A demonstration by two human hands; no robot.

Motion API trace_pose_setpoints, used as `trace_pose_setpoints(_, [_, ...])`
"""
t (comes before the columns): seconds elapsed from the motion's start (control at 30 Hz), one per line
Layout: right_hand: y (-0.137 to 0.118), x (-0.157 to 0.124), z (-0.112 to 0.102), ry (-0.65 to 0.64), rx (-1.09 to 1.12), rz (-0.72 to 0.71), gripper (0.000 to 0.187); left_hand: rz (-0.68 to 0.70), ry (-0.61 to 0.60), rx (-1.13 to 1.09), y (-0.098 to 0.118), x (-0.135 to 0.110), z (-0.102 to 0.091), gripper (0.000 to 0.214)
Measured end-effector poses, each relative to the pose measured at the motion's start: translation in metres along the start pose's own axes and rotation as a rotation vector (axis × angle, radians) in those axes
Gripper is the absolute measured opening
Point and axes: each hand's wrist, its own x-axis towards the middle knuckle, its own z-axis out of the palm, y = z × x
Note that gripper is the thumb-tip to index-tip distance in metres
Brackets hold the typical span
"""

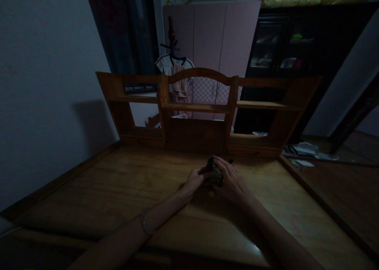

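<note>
A small dark object (216, 177) with a mottled yellow-brown side is held between my hands, just above or on the wooden desk (124, 187). Its kind is hard to make out in the dim light. My left hand (196, 180) grips it from the left, thumb and fingers closed at its dark upper edge. From the right, my right hand (233, 182) curls over it, fingers against its top and side. A small black bit shows just behind the right hand's fingers. A bracelet (145, 222) circles my left wrist.
A wooden shelf unit (197, 107) runs along the desk's far edge. The wall (53, 104) borders the left side. Beyond stand a pink wardrobe (207, 37), hanging clothes (180, 74) and a dark cabinet (274, 45). A raised wooden rim (319, 199) edges the desk's right side.
</note>
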Motion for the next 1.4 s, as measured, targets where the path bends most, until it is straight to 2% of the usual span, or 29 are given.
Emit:
trace_pose_setpoints(0.13, [-0.003, 0.002, 0.001, 0.008, 0.073, 0.036, 0.076, -0.041, 0.048, 0.033, -0.005, -0.001, 0.0, 0.05])
trace_pose_setpoints(0.3, [-0.003, 0.005, 0.001, -0.04, 0.178, 0.085, 0.08, 0.083, 0.149, 0.153, -0.005, -0.001, -0.002, 0.04])
trace_pose_setpoints(0.57, [-0.003, 0.003, -0.001, -0.022, 0.195, 0.152, 0.077, 0.235, 0.211, 0.402, 0.008, -0.002, -0.004, 0.04])
trace_pose_setpoints(0.73, [0.006, -0.002, 0.005, -0.104, 0.21, 0.165, 0.088, 0.333, 0.25, 0.569, 0.012, -0.008, 0.0, 0.032])
trace_pose_setpoints(0.97, [0.005, -0.003, 0.003, -0.09, 0.16, 0.132, 0.082, 0.343, 0.267, 0.636, 0.015, -0.009, 0.001, 0.029])
trace_pose_setpoints(1.03, [0.003, -0.002, 0.002, -0.07, 0.157, 0.112, 0.08, 0.313, 0.252, 0.584, 0.014, -0.008, 0.0, 0.033])
trace_pose_setpoints(1.2, [0.004, -0.002, 0.004, 0.006, 0.124, 0.061, 0.08, 0.214, 0.112, 0.391, 0.011, -0.005, -0.001, 0.045])
trace_pose_setpoints(1.4, [0.006, -0.005, 0.007, 0.046, 0.084, 0.027, 0.078, 0.154, 0.028, 0.291, 0.005, -0.002, -0.002, 0.049])
